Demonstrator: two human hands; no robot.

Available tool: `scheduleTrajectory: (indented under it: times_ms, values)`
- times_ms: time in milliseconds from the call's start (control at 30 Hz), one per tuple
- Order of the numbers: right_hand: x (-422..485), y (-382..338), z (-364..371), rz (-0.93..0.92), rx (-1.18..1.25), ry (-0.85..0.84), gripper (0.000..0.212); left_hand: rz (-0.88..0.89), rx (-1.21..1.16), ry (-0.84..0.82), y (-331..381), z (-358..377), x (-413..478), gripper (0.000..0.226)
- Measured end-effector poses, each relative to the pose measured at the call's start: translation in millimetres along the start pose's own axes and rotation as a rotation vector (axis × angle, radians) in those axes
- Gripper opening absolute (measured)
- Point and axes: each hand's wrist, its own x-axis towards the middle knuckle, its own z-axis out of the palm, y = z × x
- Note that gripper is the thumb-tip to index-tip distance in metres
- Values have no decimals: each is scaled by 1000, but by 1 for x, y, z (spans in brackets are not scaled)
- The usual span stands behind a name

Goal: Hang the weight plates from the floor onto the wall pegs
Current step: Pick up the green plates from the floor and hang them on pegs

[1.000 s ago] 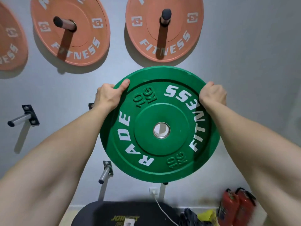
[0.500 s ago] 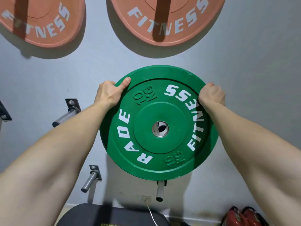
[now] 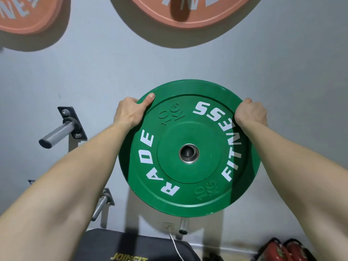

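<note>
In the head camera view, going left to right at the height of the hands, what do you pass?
Empty wall peg → left hand → green weight plate → right hand.

The grey wall (image 3: pixel 282 72) carries a bare steel peg (image 3: pixel 56 132). Above it hangs one orange plate (image 3: pixel 32 21), with a second orange plate (image 3: pixel 235 12) up to its right. Below and right of it juts a lower peg (image 3: pixel 99 206).

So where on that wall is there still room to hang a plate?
Two bare pegs left of the green 10 kg plate: the upper peg beside the left hand, the lower peg above the bench. Orange plates crowd the top.
</note>
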Motion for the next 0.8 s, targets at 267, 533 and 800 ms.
scheduleTrajectory:
  times_ms: [267,533,800]
  values:
    - [-1,18,12,-9,84,94,45,118,28,105,-3,9,2,73]
    - [-16,31,15,-137,161,247,42,237,-11,237,-20,14,-13,68]
    - [-5,-3,31,-345,35,337,55,147,-90,361,-62,42,-1,73]
